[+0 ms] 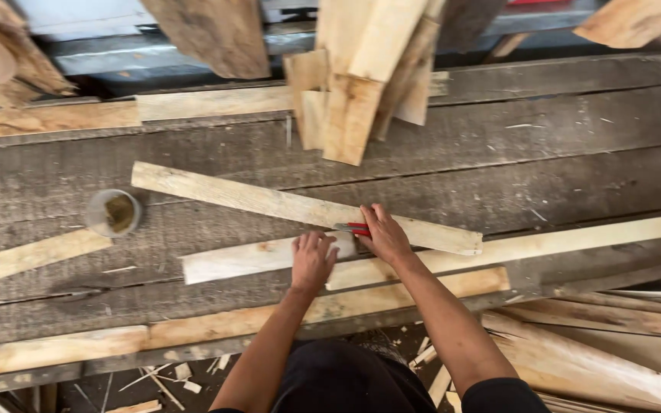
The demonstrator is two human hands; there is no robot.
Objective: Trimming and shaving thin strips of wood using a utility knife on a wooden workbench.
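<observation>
pressing flat, the left hand (312,260) pins a pale board (254,258); the right hand (382,233) grips a red pencil (353,228).

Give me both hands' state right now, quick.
Left hand: fingers spread flat, pressing on the pale wooden strip, gripping nothing.
Right hand: closed on a red pencil, tip at the long wooden slat.

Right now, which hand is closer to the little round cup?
Left. The left hand presses the short plank, on the same side as the cup but well apart from it. The right hand, with a red pencil, is farther away.
</observation>
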